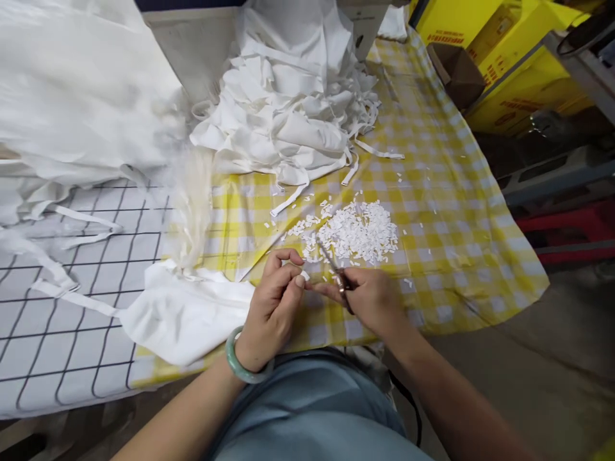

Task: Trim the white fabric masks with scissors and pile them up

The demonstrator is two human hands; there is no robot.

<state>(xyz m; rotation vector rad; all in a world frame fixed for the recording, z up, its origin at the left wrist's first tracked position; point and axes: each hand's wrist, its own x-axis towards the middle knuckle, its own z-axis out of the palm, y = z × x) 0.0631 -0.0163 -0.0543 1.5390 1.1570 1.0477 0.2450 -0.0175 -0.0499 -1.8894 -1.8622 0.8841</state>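
Observation:
Between the thumb and fingers of my left hand is a small white tag. My right hand is closed around a pair of scissors, whose blades point up and away over the near-left part of a heap of small white tags. One finger of the right hand stretches toward my left fingertips. To the left of my left hand lies a white fabric garment with a narrow strap, partly hidden by that hand.
A large pile of white strapped garments stands behind the tags. More white garments and clear plastic fill the left. A yellow checked cloth covers the table, whose edge curves at right. Yellow boxes stand beyond it.

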